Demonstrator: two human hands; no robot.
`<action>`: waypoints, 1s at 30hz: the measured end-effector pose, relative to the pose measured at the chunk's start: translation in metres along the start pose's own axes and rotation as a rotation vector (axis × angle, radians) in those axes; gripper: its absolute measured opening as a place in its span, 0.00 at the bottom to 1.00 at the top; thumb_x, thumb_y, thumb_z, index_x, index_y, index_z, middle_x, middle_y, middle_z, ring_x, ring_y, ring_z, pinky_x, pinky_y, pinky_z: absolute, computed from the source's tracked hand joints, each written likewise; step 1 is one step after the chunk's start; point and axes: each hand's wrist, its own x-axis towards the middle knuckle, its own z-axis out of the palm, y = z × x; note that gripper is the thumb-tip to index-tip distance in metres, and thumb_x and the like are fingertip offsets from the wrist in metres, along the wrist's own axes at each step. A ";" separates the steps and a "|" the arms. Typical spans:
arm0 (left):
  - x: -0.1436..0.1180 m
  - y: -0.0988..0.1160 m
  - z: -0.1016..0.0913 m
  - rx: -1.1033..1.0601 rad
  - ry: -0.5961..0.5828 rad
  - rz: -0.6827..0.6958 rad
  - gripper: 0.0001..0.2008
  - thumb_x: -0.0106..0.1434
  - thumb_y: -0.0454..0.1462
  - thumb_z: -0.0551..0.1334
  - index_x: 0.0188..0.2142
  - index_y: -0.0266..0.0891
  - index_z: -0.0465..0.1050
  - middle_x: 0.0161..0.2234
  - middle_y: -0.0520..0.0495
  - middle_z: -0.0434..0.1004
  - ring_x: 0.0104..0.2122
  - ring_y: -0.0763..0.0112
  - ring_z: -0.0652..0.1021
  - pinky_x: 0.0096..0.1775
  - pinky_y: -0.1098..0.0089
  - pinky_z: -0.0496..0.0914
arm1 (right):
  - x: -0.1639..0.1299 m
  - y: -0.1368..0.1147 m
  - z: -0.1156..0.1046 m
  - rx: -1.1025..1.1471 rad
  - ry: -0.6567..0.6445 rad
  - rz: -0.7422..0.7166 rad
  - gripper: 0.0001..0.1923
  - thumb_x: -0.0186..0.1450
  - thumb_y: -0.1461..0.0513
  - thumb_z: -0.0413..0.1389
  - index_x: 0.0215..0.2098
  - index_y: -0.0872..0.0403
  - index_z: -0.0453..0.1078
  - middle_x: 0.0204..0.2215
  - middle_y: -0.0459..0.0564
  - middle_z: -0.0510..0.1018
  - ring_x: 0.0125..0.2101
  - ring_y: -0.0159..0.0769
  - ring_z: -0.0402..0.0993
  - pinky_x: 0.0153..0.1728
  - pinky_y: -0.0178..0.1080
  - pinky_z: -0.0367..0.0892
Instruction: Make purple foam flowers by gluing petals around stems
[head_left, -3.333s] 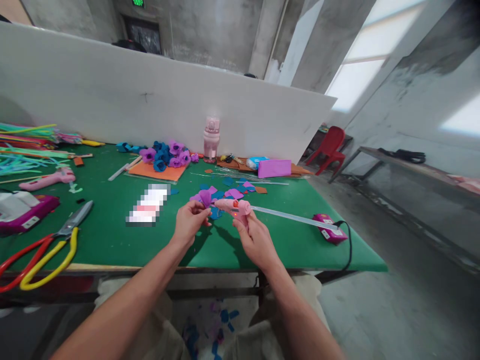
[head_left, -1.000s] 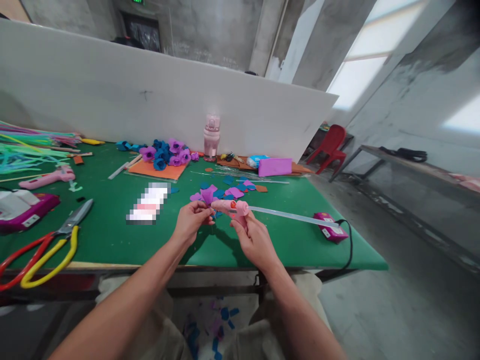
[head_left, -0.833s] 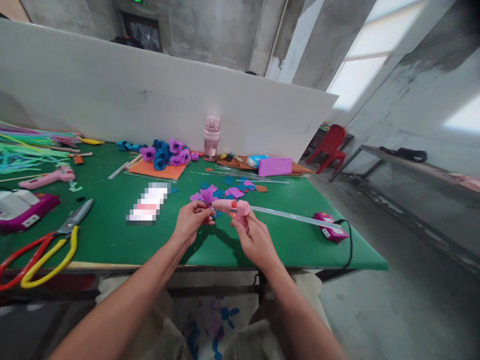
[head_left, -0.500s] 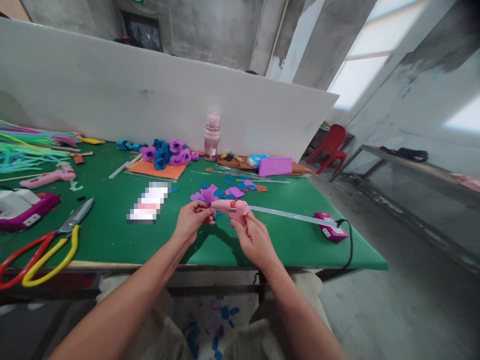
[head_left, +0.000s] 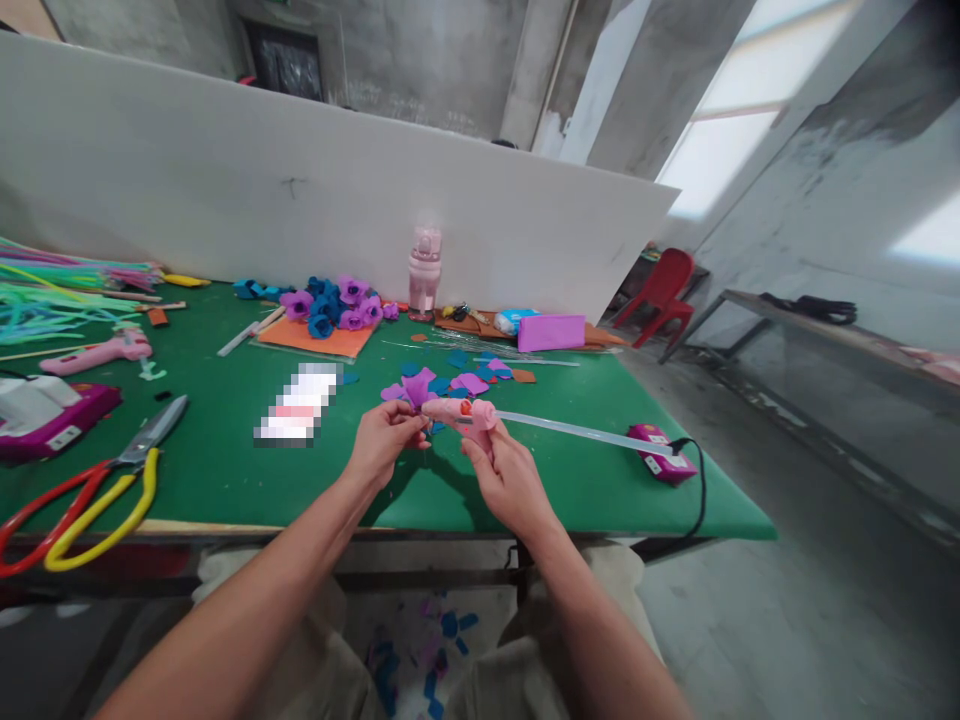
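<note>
Watching the head cam rn: my right hand is wrapped tight around the pink glue gun, nozzle pointing left, w/ a clear glue stick sticking out the back toward the right. Left hand is pinched shut on a purple petal, held right at the gun's tip, touching or nearly, can't tell which. Both sit just above the green table, near its front edge. Loose petals lie just behind the gun. Further back from the gun: flowers and a pink bottle. Right of the gun, a pink plug box. Way left of it, scissors.
</note>
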 end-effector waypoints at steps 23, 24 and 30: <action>0.000 0.000 -0.001 -0.007 -0.014 -0.004 0.13 0.42 0.37 0.69 0.25 0.34 0.67 0.19 0.53 0.74 0.17 0.78 0.71 0.23 0.74 0.72 | 0.000 0.000 -0.001 0.003 -0.021 0.005 0.20 0.67 0.57 0.43 0.53 0.58 0.63 0.47 0.59 0.74 0.47 0.46 0.72 0.44 0.42 0.67; 0.000 0.000 -0.001 -0.006 -0.013 -0.006 0.13 0.42 0.37 0.69 0.25 0.34 0.67 0.19 0.53 0.74 0.17 0.78 0.71 0.23 0.74 0.72 | 0.000 0.000 -0.001 0.002 -0.027 0.007 0.19 0.67 0.57 0.43 0.52 0.57 0.63 0.46 0.59 0.74 0.46 0.46 0.72 0.43 0.42 0.68; 0.000 0.000 0.000 -0.006 -0.005 -0.009 0.14 0.42 0.36 0.69 0.25 0.34 0.67 0.19 0.53 0.74 0.17 0.78 0.71 0.23 0.73 0.71 | 0.000 0.000 -0.002 -0.007 -0.023 0.015 0.20 0.67 0.57 0.43 0.52 0.58 0.63 0.45 0.60 0.75 0.45 0.46 0.73 0.43 0.42 0.67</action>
